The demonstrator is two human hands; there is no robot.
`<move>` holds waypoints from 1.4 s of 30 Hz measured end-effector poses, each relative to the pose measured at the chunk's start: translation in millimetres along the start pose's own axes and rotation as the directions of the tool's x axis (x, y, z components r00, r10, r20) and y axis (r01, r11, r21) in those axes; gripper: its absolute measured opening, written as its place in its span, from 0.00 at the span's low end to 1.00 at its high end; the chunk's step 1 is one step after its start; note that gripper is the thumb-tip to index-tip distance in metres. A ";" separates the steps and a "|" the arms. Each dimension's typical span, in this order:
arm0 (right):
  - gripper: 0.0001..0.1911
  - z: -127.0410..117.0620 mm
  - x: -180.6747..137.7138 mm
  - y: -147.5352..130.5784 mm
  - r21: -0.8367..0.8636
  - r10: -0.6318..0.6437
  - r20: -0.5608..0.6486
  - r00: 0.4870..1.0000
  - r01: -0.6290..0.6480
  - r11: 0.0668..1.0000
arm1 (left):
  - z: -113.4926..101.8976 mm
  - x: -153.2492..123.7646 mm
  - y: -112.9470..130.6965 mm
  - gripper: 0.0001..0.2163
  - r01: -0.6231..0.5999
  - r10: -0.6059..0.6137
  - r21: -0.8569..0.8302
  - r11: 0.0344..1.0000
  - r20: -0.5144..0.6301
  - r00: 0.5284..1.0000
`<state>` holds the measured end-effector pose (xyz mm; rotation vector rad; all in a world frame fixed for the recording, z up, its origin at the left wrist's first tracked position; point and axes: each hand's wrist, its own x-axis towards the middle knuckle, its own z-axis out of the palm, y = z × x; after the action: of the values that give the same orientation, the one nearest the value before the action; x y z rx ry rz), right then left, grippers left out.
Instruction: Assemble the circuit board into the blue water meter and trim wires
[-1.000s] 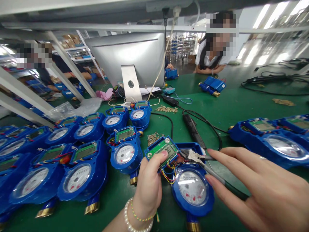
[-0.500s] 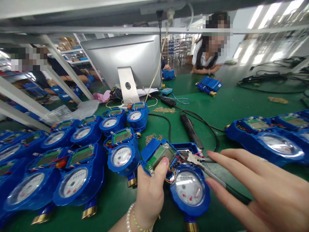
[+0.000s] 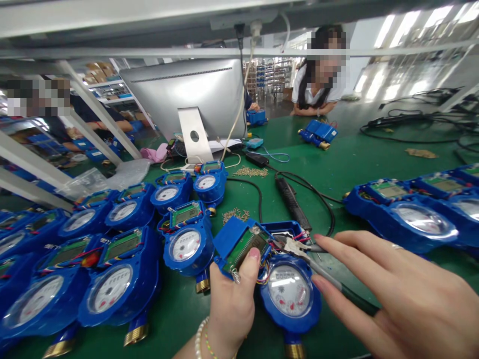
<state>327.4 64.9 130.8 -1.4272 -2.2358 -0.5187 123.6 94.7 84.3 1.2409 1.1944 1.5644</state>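
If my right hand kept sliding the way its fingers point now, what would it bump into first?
Probably the open blue meter your left hand steadies: the right hand points up-left along the pliers into its wired compartment. Depth is unclear.

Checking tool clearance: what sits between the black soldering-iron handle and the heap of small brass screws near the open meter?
In the head view, only a black cable crosses the green mat between the black soldering-iron handle and the brass screw heap.
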 end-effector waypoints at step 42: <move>0.20 2.0 5.8 -4.7 0.035 0.005 0.031 1.000 -0.006 0.999 | 1.3 5.1 -15.0 0.10 0.005 -0.009 -0.095 0.995 -0.034 0.999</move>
<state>320.6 68.4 131.9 -1.4322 -2.2528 -0.4560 124.2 103.4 71.1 1.1514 1.1319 1.6245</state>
